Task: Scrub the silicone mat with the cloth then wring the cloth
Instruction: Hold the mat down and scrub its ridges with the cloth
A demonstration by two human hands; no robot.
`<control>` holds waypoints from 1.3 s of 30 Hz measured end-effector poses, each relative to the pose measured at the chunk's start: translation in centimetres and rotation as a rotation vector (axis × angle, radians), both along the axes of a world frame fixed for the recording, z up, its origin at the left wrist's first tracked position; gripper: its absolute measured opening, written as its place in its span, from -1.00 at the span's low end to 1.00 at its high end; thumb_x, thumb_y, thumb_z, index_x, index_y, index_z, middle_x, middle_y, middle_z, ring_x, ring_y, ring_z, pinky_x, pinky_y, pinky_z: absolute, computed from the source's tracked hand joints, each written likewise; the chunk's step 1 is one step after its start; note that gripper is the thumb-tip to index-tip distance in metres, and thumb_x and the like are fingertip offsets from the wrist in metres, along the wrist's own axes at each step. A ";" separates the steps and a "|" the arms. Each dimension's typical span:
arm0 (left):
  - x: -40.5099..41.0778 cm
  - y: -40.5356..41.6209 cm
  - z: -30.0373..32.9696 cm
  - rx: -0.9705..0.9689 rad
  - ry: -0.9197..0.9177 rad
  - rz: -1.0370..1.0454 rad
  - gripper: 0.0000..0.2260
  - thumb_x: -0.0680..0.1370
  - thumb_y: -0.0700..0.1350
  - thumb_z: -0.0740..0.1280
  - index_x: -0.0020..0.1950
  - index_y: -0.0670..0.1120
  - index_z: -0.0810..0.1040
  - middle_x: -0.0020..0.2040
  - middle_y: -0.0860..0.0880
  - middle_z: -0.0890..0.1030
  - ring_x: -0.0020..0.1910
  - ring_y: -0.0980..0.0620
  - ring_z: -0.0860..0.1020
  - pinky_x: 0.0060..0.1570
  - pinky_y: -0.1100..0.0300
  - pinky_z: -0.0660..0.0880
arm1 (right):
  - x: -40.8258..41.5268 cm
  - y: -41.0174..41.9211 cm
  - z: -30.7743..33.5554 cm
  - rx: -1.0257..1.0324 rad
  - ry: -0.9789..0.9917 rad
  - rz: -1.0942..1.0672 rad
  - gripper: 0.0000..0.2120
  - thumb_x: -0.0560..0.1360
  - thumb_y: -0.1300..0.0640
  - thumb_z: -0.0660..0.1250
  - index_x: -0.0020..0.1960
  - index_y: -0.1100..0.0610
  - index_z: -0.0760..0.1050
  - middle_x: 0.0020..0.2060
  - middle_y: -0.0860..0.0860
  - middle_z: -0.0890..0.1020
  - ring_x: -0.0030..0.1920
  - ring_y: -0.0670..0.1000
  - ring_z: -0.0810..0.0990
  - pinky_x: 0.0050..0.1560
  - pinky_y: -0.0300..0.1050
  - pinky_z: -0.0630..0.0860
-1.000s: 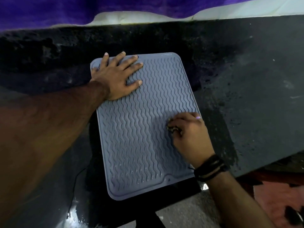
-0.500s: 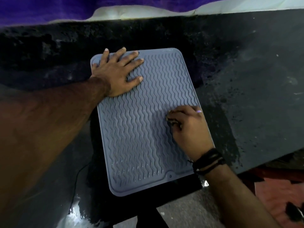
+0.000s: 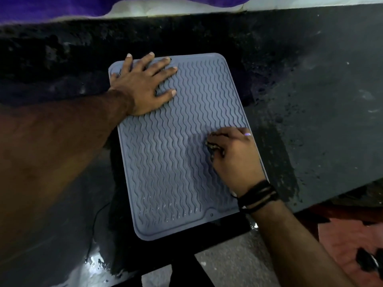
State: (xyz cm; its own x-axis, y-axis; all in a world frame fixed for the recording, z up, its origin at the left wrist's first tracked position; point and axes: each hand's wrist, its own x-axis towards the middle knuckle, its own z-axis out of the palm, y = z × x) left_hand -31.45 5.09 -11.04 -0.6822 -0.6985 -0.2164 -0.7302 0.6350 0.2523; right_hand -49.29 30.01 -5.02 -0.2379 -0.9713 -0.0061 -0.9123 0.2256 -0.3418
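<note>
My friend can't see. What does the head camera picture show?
A person's left hand lies flat on a grey wavy silicone mat, while the right hand presses a dark bunched cloth against it. The mat lies on a wet black table.

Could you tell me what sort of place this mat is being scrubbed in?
Probably a rough utility or outdoor washing spot rather than a kitchen. The grey silicone mat lies on a dark, wet, stained slab, bare concrete floor shows below its edge, and purple fabric hangs behind.

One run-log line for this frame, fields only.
phase: scrubbing | left hand: flat on silicone mat, far-left corner | right hand: pressing bunched cloth near right edge | wringing: not yet
</note>
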 end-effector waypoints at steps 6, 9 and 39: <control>0.1 -0.2 -0.3 -0.002 0.006 -0.012 -0.15 0.43 0.71 -0.26 0.69 0.45 -0.16 0.76 0.29 -0.16 0.77 -0.04 -0.21 0.54 -0.62 -0.03 | 0.3 5.9 0.8 0.028 -0.036 -0.010 -0.74 0.28 0.22 0.27 -0.16 0.07 0.70 -0.11 -0.01 0.68 -0.05 0.14 0.56 -0.01 0.06 0.54; 0.2 -0.2 -0.3 0.002 0.008 -0.012 -0.15 0.42 0.71 -0.26 0.69 0.45 -0.15 0.76 0.29 -0.15 0.77 -0.05 -0.21 0.52 -0.64 -0.03 | 0.0 5.0 1.0 0.009 -0.030 -0.018 -0.73 0.29 0.21 0.27 -0.12 0.07 0.70 -0.10 0.00 0.69 -0.06 0.14 0.60 0.03 0.05 0.53; 0.4 -0.9 -1.1 -0.014 0.010 -0.017 -0.22 0.49 0.69 -0.19 0.68 0.48 -0.18 0.77 0.27 -0.16 0.77 -0.11 -0.20 0.48 -0.68 -0.02 | 0.9 10.4 1.1 0.078 -0.020 -0.012 -0.71 0.30 0.29 0.32 -0.05 0.07 0.68 -0.01 -0.01 0.66 0.06 0.13 0.52 0.03 0.06 0.52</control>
